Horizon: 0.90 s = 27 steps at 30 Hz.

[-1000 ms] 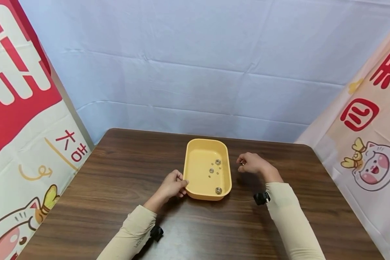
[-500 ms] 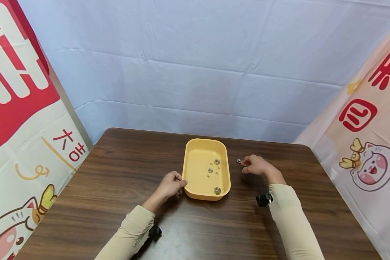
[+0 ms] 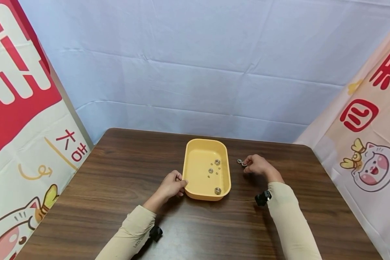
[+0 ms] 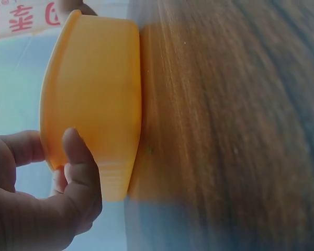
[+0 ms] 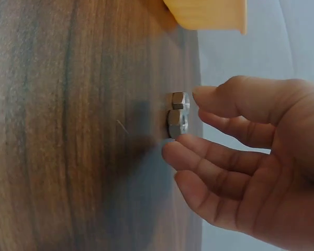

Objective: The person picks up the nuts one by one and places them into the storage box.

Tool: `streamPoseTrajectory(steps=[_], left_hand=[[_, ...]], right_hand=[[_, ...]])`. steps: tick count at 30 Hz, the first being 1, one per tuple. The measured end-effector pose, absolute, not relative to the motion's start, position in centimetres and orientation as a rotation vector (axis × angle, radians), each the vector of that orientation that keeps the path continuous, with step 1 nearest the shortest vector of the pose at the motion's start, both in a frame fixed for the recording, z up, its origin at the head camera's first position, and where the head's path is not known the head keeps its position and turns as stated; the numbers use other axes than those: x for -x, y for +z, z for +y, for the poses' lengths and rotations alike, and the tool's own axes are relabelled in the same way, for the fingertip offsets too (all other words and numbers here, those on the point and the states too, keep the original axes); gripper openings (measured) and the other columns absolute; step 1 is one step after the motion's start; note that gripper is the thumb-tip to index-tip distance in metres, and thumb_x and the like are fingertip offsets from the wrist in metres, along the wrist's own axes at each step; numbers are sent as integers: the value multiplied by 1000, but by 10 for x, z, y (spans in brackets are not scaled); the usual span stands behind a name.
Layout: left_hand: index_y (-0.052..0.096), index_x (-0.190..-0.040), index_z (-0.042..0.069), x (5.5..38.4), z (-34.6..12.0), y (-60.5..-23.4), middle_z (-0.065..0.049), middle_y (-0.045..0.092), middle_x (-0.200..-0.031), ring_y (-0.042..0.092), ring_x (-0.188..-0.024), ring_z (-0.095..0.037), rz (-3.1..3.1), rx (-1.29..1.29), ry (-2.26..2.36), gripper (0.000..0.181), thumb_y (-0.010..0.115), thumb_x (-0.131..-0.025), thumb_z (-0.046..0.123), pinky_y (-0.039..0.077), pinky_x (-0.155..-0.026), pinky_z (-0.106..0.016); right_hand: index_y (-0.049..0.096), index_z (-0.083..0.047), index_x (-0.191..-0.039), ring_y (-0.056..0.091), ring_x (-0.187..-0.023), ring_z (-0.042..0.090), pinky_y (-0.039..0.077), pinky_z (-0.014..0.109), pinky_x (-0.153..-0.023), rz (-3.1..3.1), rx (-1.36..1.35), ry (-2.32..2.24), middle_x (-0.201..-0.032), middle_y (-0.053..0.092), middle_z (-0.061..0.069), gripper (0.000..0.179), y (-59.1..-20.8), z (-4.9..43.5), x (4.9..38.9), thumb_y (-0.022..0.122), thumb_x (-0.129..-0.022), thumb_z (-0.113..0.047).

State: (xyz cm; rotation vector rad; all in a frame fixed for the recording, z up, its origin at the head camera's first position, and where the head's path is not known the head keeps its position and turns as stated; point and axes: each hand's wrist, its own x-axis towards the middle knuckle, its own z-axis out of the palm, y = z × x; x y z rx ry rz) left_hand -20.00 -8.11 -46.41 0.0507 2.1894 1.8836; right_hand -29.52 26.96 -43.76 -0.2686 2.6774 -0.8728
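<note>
My left hand pinches the near left rim of a yellow tray, thumb at the rim and fingers against the outer wall in the left wrist view. Inside the tray lie a hex nut, another by the near wall, a middle-sized one and several tiny pieces. To the tray's right, two metal hex nuts sit side by side on the tabletop. My right hand is just right of them, fingers loosely bent, thumb and fingertips close to the nuts; whether they touch cannot be told.
The dark wood table has a light cloth hanging behind it. Printed banners stand at the left and right. A small black camera is at the right wrist.
My right hand has shifted slightly right, away from the tray. One nut came into view half a second ago; now a second shows beside it. The left hand keeps its hold on the tray.
</note>
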Motion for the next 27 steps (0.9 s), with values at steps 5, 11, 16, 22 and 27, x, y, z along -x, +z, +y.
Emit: streamPoseTrajectory(steps=[5,11,16,22,27], left_hand=[[39,-86,-2,195,-80,-452,-9,47,-69,54,-53,-20,2095,-72,1941,16,55,-87,-2,55,-53,-39],[36,-92,-10,184,-79,-432,-9,44,-69,55,-51,-18,2015,-67,1984,16,51,-88,-7,57,-57,-38],[34,-92,-9,183,-79,-432,-11,45,-69,57,-51,-18,1972,-67,2023,18,51,-88,-8,57,-57,-37],[32,-94,-8,183,-78,-432,-13,47,-69,58,-50,-19,1957,-68,2044,19,49,-87,-9,57,-54,-34],[32,-96,-9,184,-77,-433,-19,51,-72,59,-51,-20,1954,-63,2039,19,48,-87,-9,57,-54,-34]], right_hand=[[55,9,-105,57,-70,20,51,34,-55,2622,189,-977,-81,61,10,33,-444,271,297,67,-76,-1],[48,10,-110,56,-68,18,52,31,-56,2592,20,-1164,-85,59,13,38,-455,272,299,66,-77,3],[44,10,-113,54,-63,13,51,25,-53,2587,-81,-1279,-81,56,12,41,-464,271,302,65,-80,3],[45,8,-111,50,-59,13,47,24,-49,2607,-123,-1268,-77,53,9,38,-468,267,307,67,-80,1],[50,6,-102,48,-52,11,43,22,-46,2657,-141,-1200,-71,53,6,30,-472,267,310,68,-78,1]])
